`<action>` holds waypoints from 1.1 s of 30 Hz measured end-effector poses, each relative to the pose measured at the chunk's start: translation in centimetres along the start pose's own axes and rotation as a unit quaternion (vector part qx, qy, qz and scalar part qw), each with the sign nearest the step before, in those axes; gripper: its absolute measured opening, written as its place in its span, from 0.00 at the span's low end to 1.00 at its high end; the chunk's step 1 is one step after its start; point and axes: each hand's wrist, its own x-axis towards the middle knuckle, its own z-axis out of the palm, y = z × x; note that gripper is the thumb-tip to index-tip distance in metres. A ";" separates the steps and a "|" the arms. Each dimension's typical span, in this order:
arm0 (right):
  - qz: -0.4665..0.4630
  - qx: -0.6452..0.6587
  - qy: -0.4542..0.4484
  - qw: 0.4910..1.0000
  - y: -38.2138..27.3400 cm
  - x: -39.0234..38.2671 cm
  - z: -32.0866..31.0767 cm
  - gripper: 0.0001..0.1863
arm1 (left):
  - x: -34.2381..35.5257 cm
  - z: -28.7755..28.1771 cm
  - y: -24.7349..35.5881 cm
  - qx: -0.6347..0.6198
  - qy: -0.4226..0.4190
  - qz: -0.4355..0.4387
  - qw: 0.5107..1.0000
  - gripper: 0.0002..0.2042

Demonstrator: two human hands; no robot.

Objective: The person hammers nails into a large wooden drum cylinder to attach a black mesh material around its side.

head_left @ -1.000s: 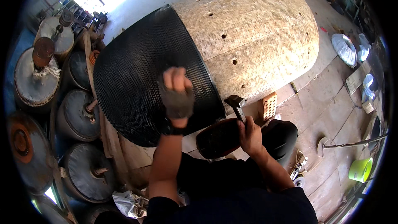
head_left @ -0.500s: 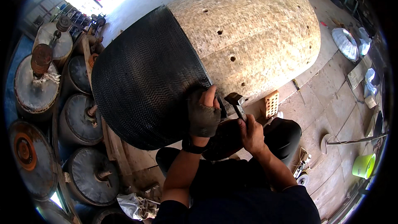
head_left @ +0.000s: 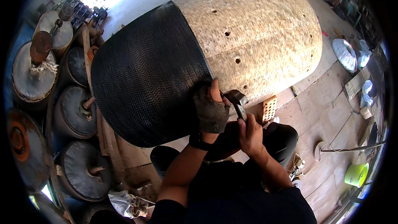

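A large barrel-shaped drum lies before me. Its right part is a mottled tan, wood-like surface point(head_left: 265, 37) with several round holes; its left part is wrapped in a black, finely ridged covering point(head_left: 145, 74). At the near end of the covering's edge, my left hand point(head_left: 212, 110), in a worn dark fingerless glove, has its fingers closed on the edge strip, one finger lying up along it. My right hand point(head_left: 251, 135) is wrapped around the handle of a hammer point(head_left: 237, 98). The hammer's dark head is close beside my left fingers, against the tan surface.
Several metal-ended cylinders point(head_left: 76, 112) stand at the left, behind a wooden beam point(head_left: 108, 135). A perforated brick point(head_left: 269, 107) is beneath the drum's right side. A plastic-wrapped ring point(head_left: 344, 54) and a yellow-green bucket point(head_left: 356, 175) are on the floor at right.
The view has shifted slightly. The hammer head has tilted and come nearer my left fingers. My left hand has moved a little right, its finger now straighter along the edge.
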 end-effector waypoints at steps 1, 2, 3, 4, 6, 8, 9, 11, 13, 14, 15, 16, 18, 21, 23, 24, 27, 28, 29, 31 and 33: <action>-0.010 0.014 0.013 1.000 -0.4 0.0 -0.1 0.09 | 0.0 0.2 -0.2 0.008 0.006 0.005 1.000 0.33; 0.000 -0.019 0.004 1.000 -0.4 0.0 -0.1 0.09 | -0.1 0.3 0.0 0.014 0.011 0.009 1.000 0.33; 0.009 -0.053 -0.006 0.999 -0.3 0.1 0.0 0.08 | -0.2 0.3 0.1 0.009 0.008 0.004 1.000 0.33; 0.018 -0.087 -0.015 0.996 -0.1 0.3 0.1 0.08 | 0.0 0.4 0.4 0.004 0.006 -0.001 1.000 0.34; 0.007 -0.061 -0.007 0.998 0.2 0.8 0.2 0.08 | 0.0 0.3 0.1 -0.006 0.006 -0.001 1.000 0.34; 0.023 -0.037 -0.004 0.999 0.1 0.2 -0.3 0.10 | -0.6 0.5 -0.5 -0.024 0.007 0.008 1.000 0.35; 0.000 -0.014 0.023 1.000 0.1 -0.2 -0.3 0.10 | -0.5 0.6 -0.5 -0.011 0.010 0.011 1.000 0.35; 0.006 -0.062 0.004 0.998 -0.5 0.3 0.0 0.09 | -0.4 0.4 0.0 0.014 0.012 0.014 1.000 0.36; 0.000 -0.095 -0.016 0.995 0.3 0.7 0.4 0.10 | -0.3 -0.3 0.6 -0.025 -0.019 -0.032 0.999 0.35; 0.006 -0.065 -0.010 0.998 0.6 0.2 0.5 0.09 | -0.1 -0.6 0.5 -0.044 -0.031 -0.051 0.997 0.35; 0.003 -0.034 -0.002 0.999 1.1 -0.3 0.3 0.09 | -0.1 -0.9 0.3 -0.042 -0.010 -0.038 0.998 0.35; 0.001 -0.003 0.004 1.000 1.3 -0.2 0.2 0.10 | -0.9 -1.3 0.3 -0.040 0.011 -0.024 0.999 0.35; -0.011 0.093 0.058 0.994 1.0 -1.2 0.0 0.10 | -3.9 -2.0 0.4 -0.042 0.012 -0.010 0.999 0.33; -0.025 -0.026 0.019 0.999 1.0 0.1 0.3 0.10 | -8.2 -2.5 0.7 -0.060 -0.077 -0.003 0.995 0.28; 0.075 -0.095 -0.062 0.991 0.4 1.0 0.5 0.09 | -10.3 -3.0 1.2 -0.082 -0.197 -0.008 0.977 0.25; 0.041 -0.041 -0.050 0.997 0.3 1.5 1.0 0.09 | -12.0 -2.7 0.6 -0.037 -0.183 0.010 0.982 0.23; 0.014 0.114 0.010 0.993 0.8 -1.3 0.0 0.10 | -19.9 1.7 -0.6 -0.002 -0.127 0.069 0.989 0.20; -0.061 0.144 0.074 0.985 0.3 -1.2 0.0 0.10 | -20.9 2.2 -0.9 -0.012 -0.162 0.081 0.983 0.18; -0.064 0.145 0.068 0.985 0.6 -1.2 -0.2 0.10 | -20.9 1.9 -1.1 -0.019 -0.196 0.094 0.976 0.17; -0.061 0.016 0.032 0.997 0.8 -0.3 0.2 0.10 | -20.9 1.7 -0.9 -0.029 -0.282 0.080 0.956 0.15; 0.032 -0.094 -0.040 0.994 1.3 1.0 1.6 0.11 | -18.2 0.4 -0.3 -0.031 -0.346 0.045 0.937 0.14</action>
